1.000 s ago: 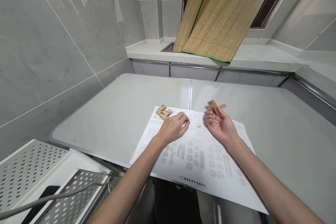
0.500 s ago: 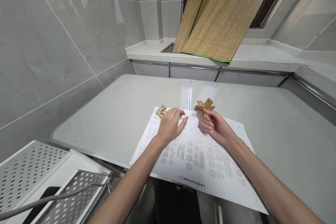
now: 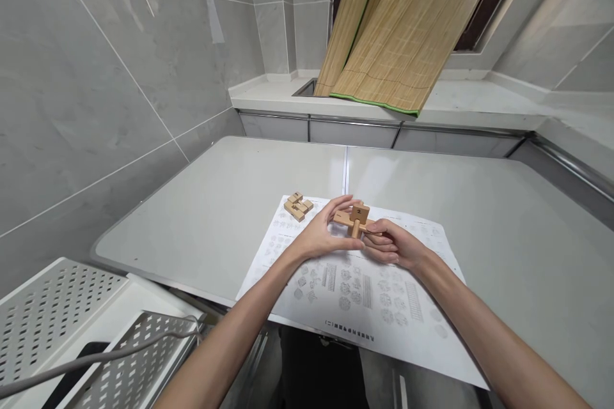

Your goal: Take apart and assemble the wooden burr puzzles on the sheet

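Observation:
A wooden interlocking puzzle (image 3: 359, 213) with a numbered "2" piece facing me is held up over the printed sheet (image 3: 326, 307). My right hand (image 3: 397, 244) grips its right side, thumb on top and fingers curled beneath. From the left, my left hand (image 3: 322, 230) wraps round the puzzle, fingers behind and thumb in front; parts of the contact are hidden. Several pale wooden puzzle pieces (image 3: 297, 207) lie together at the sheet's upper left, marked with dark numbers. Printed diagrams and text cover the paper.
The sheet rests on a grey folding table (image 3: 182, 217) with a centre seam. At lower left stands a white perforated rack (image 3: 52, 307) with a grey cable (image 3: 119, 354) across it. Behind the table, a bamboo mat (image 3: 407, 32) hangs over a white counter (image 3: 268, 92).
My left hand has moved right, from beside the pale pieces to the puzzle. My right hand has lowered and shifted the puzzle left, turning the "2" towards me.

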A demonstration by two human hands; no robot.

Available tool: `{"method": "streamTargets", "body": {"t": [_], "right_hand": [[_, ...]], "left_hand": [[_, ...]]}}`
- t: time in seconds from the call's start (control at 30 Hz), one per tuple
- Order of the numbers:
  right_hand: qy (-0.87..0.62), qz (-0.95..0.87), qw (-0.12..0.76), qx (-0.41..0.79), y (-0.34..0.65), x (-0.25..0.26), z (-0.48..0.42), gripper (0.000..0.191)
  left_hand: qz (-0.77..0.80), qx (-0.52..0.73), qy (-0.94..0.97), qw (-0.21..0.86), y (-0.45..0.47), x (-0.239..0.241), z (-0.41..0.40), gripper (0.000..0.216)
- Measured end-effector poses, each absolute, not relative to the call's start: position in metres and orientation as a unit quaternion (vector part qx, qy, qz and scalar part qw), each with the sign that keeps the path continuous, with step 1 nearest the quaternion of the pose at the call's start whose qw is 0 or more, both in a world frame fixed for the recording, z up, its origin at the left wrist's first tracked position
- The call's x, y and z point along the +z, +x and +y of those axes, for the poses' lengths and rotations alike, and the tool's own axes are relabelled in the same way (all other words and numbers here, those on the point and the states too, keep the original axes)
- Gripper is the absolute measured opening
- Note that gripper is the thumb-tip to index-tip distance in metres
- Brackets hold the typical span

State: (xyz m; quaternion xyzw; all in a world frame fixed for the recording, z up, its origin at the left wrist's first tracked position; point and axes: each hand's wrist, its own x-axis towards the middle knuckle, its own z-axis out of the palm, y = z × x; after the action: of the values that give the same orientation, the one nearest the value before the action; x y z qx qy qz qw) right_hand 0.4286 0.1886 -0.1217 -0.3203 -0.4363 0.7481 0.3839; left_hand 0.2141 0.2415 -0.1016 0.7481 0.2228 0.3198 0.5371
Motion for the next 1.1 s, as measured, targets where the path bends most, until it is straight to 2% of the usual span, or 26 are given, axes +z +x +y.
{"method": "streamTargets", "body": {"t": [0.17, 0.43, 0.67, 0.93, 1.1], "right_hand": [[-0.346, -0.447, 0.398, 0.723, 0.425, -0.116, 0.187, 0.057], [-0.417, -0.458, 0.494, 0.611, 0.418, -0.114, 0.191, 0.035], [-0.437, -0.464, 0.519, 0.569, 0.417, -0.124, 0.194, 0.039], [-0.431, -0.432, 0.524, 0.594, 0.414, -0.119, 0.192, 0.041], [-0.442, -0.451, 0.526, 0.570, 0.414, -0.125, 0.192, 0.041]], "left_hand": [[0.240, 0.311, 0.734, 0.553, 0.212, -0.098, 0.242, 0.084], [0.344, 0.351, 0.750, 0.443, 0.215, -0.103, 0.238, 0.090], [0.357, 0.354, 0.768, 0.397, 0.218, -0.108, 0.238, 0.091], [0.363, 0.353, 0.778, 0.372, 0.218, -0.106, 0.238, 0.086], [0.372, 0.353, 0.772, 0.375, 0.218, -0.104, 0.235, 0.089]]}}
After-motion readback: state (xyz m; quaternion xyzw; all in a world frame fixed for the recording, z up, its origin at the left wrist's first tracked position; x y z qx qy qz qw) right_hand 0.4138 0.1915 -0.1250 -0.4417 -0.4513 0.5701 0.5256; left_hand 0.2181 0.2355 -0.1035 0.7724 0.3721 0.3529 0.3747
